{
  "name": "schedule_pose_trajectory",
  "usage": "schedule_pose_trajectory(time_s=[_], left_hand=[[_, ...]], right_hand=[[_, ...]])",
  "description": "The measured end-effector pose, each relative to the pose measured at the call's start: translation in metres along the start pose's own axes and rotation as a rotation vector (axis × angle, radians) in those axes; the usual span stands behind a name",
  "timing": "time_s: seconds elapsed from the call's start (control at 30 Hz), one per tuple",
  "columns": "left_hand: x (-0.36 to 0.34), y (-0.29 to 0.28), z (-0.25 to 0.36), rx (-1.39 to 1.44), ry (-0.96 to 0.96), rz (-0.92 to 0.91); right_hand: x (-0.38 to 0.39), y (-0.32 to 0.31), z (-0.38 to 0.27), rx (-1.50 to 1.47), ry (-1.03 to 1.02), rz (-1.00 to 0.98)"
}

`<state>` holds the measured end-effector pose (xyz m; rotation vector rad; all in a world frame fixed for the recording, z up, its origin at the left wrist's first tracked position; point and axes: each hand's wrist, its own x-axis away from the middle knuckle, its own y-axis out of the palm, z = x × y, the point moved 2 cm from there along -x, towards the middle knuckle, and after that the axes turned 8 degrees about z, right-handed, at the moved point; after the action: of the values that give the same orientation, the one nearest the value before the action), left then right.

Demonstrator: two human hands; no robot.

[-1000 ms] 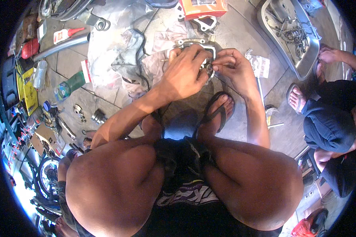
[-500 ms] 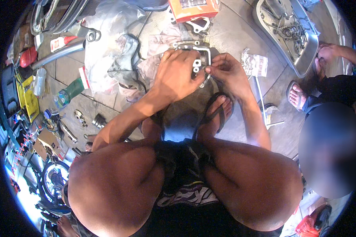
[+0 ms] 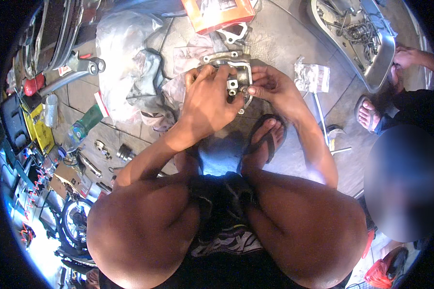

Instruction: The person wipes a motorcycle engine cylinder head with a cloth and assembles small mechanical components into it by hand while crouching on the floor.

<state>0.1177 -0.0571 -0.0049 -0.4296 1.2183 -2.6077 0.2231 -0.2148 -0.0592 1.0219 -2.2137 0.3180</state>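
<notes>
Both hands on the engine casting, upper middle of the frame.

We hold the grey metal engine part [image 3: 231,72] over the tiled floor [image 3: 284,38]: left hand [image 3: 208,98] wrapped over its near face, fingers curled on top, right hand [image 3: 270,89] pinching something small at its right edge. We judge we're seating a fitting; next calls for a steady grip. An orange box [image 3: 217,13] lies above, a clear plastic bag [image 3: 312,77] right, a metal tray [image 3: 366,43] upper right.

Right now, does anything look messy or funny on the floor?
Yes. Parts and tools lie scattered on the tiled floor, beside crumpled plastic bags. Both hands, left hand and right hand, hold a metal engine part that looks whole.
</notes>
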Motion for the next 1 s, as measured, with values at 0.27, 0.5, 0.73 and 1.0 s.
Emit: schedule_pose_trajectory(time_s=[0.27,0.5,0.73,1.0], left_hand=[[-0.004,-0.004,0.003,0.023,-0.015,0.008],[-0.007,-0.001,0.004,-0.025,-0.063,-0.017],[-0.004,-0.003,-0.001,0.088,0.034,0.011],[-0.002,0.000,0.002,0.008,-0.028,-0.018]], right_hand=[[-0.002,-0.003,0.008,0.132,0.047,0.053],[0.005,0.001,0.003,0.116,0.056,0.092],[0.002,-0.005,0.013,0.063,0.027,0.044],[0.009,-0.005,0.024,-0.060,-0.007,0.123]])
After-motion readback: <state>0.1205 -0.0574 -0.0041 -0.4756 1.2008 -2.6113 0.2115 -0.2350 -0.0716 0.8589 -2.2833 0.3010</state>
